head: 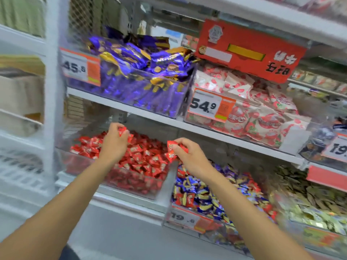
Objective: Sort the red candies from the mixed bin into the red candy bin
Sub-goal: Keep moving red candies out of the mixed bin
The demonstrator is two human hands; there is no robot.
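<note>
Red wrappers fill the clear red candy bin (pixel 134 183) at lower centre-left of the frame, on the lower shelf (pixel 131 202). The left hand (pixel 114 145) is held above the heap, its fingers curled round a few red candies (pixel 123 130). The right hand (pixel 191 158) is seen near the centre of the frame, over the edge where the two bins meet, with thumb and fingers pinched on a second clutch of red sweets (pixel 172 150). How many are held cannot be told through the blur. Just right of the red candy bin, the mixed bin (pixel 225 237) is loaded with blue, gold and red wrappers, and a price label (pixel 183 217) reading 19.8 is fixed to its front. On the shelf above, purple packets (pixel 142 72) and white-and-red packets (pixel 259 113) are stacked in clear bins.
</note>
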